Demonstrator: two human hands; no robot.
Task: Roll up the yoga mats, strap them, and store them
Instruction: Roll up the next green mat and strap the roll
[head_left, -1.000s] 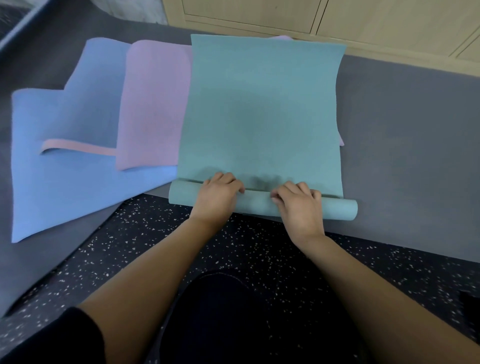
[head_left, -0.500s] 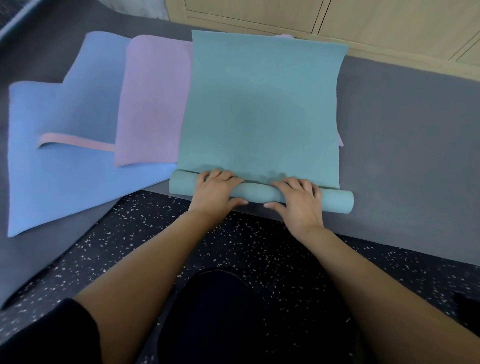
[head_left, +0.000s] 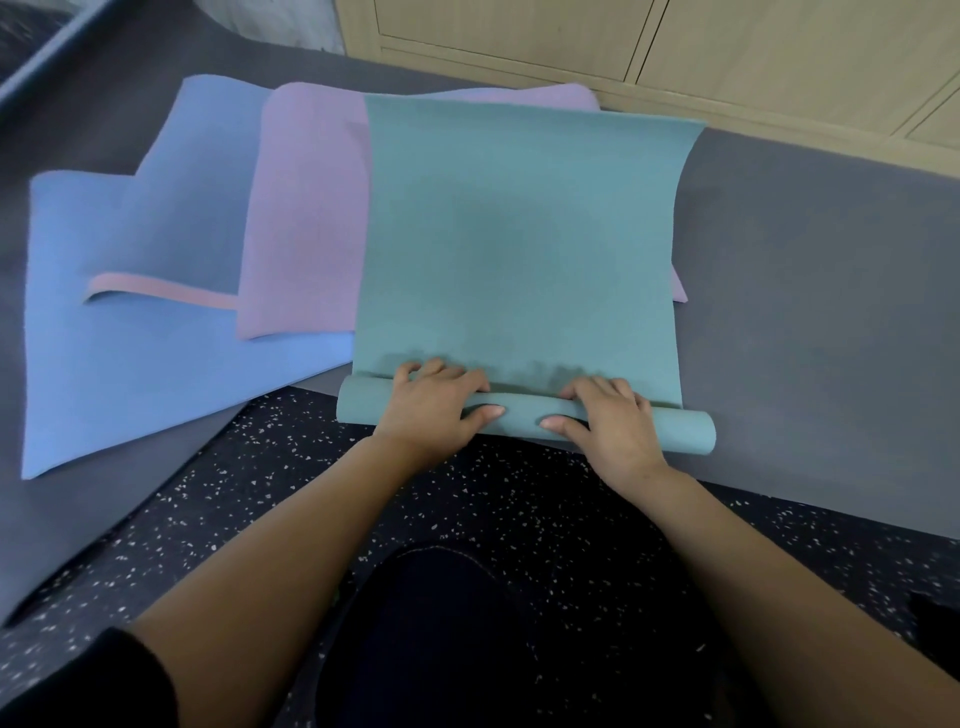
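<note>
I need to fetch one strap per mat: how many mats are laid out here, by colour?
Teal mat: 1, partly rolled.
Purple mat: 1, as far as shows.
Blue: 2, the upper blue mat, its pink underside curled up, and the lower blue mat.
Total: 4.

A: You have a plain teal mat (head_left: 519, 249) at the centre of the frame, one even tone from end to end.

B: Left of it you see a lilac mat (head_left: 306, 218), also plain. At the far left you have a sky-blue mat (head_left: 130, 364) with a pink strip (head_left: 161, 291) across it.

A: Your grey pad (head_left: 805, 312) fills the right of the frame, flat and unpatterned.

B: Along the bottom you get the black floor (head_left: 519, 493), flecked all over with small white specks. At the upper right, your cabinets (head_left: 753, 47) are pale wood.
</note>
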